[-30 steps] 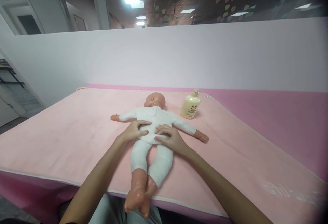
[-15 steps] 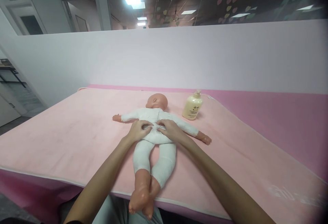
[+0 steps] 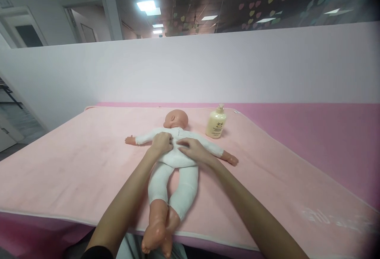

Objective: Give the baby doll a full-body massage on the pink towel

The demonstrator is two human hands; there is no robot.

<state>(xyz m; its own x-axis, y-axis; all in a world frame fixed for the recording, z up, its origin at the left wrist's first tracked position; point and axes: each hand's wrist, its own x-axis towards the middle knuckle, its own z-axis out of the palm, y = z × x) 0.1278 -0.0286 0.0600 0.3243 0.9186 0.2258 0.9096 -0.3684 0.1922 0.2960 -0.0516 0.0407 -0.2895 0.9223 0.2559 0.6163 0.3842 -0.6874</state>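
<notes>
A baby doll in a white suit lies face down on a pink blanket, head away from me, arms spread, bare feet over the near edge. My left hand rests on the left side of its upper back, fingers curled against the cloth. On the right side of the back lies my right hand, fingers spread and pressing down. The two hands almost meet at the doll's spine. Neither hand holds anything.
A cream lotion bottle with a pump stands upright on the blanket right of the doll's head. A darker pink surface extends to the right. A white partition wall runs behind the table.
Both hands have slid up the doll's back from the waist toward the shoulders, coming closer together. The camera view shifted a little.
</notes>
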